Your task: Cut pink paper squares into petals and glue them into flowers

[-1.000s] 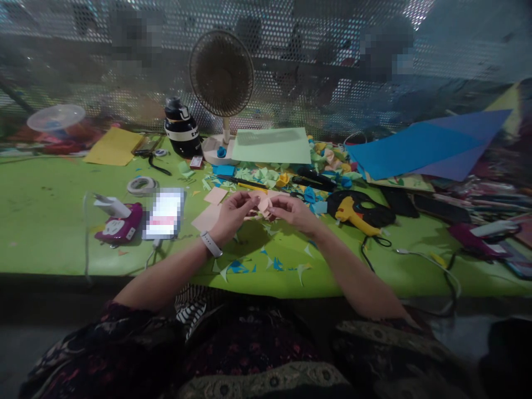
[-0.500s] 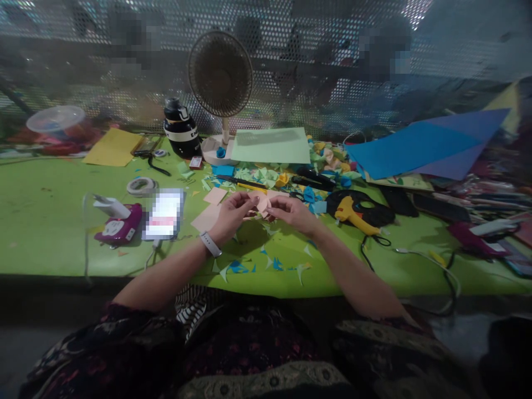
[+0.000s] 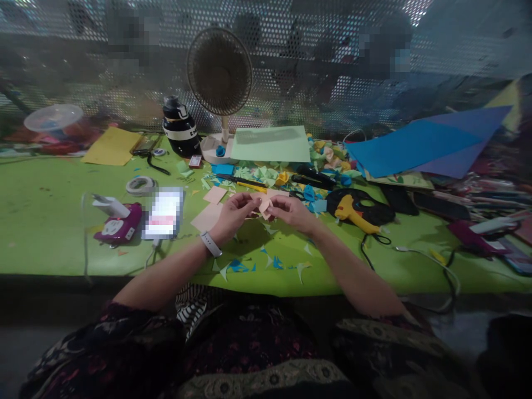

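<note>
Between my two hands is a small folded piece of pink paper (image 3: 265, 207). The fingers of my left hand (image 3: 236, 215) pinch its left side, and a pale watch band circles that wrist. On its right side, my right hand (image 3: 296, 214) pinches the same piece. A square of pink paper (image 3: 215, 194) and a larger pink sheet (image 3: 205, 218) lie just left of my left hand. Behind the hands rests a black and yellow cutter (image 3: 245, 182). Small blue and green scraps (image 3: 241, 266) are scattered in front of them.
A yellow glue gun (image 3: 356, 215) lies right of my hands on a black pad. Leftward are a bright phone (image 3: 163, 213), a purple device (image 3: 120, 224) and a tape roll (image 3: 140, 185). Behind stand a fan (image 3: 219, 72), a black bottle (image 3: 181, 130) and blue sheets (image 3: 415, 147).
The pink piece has turned slightly and looks more folded between my fingertips. Both hands stay in nearly the same place, with small finger shifts.
</note>
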A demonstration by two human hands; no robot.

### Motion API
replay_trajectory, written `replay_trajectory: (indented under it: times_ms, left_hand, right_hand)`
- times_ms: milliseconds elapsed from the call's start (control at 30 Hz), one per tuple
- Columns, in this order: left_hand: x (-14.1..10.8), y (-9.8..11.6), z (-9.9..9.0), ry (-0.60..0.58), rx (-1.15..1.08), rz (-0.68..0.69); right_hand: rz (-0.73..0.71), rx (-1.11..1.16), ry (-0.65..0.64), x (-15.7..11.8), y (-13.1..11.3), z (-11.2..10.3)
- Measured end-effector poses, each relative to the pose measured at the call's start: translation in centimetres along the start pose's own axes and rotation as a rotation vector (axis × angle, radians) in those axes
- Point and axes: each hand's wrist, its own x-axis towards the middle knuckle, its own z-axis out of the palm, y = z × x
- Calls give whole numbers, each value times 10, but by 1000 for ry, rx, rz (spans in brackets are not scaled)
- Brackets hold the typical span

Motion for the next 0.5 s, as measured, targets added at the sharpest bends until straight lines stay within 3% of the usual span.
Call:
replay_trajectory:
  times_ms: [500]
  left_hand:
    - [0, 6, 1, 29, -55, -46]
  right_hand:
    - [-10, 4, -36, -1, -5, -2]
